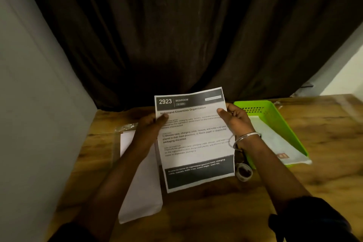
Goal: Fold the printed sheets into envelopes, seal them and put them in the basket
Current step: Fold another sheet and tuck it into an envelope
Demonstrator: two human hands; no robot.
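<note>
Wooden table (324, 153) fills the near part of the view, with a dark curtain (176, 35) hanging behind its far edge and a grey wall (29, 104) on the left. Above the middle of the table, a person holds a printed sheet (194, 143) up off the surface with its face toward the camera. It is unfolded and slightly tilted, and it is headed "2923 BEDROOM" and "Nightstand Essentials Organization".

The left hand (149, 127) pinches the sheet's left edge near the top. Its thumb lies on the printed face beside the title, and its fingers are hidden behind the paper. The right hand (235, 120) pinches the right edge at about the same height, with the thumb on the front and the fingers curled behind. A metal bangle (245, 136) circles the right wrist.

Blank white paper (141, 192) lies flat on the table under the left forearm, and a crumpled clear plastic wrapper (125, 126) sits at its far end. To the right of the sheet stands a green plastic basket (253, 109). A white envelope (279, 143) lies in it and pokes over the basket's near end, though I cannot tell whether it is one or several. A small round object (244, 172), too blurred to name, sits just beside the sheet's lower right corner.
</note>
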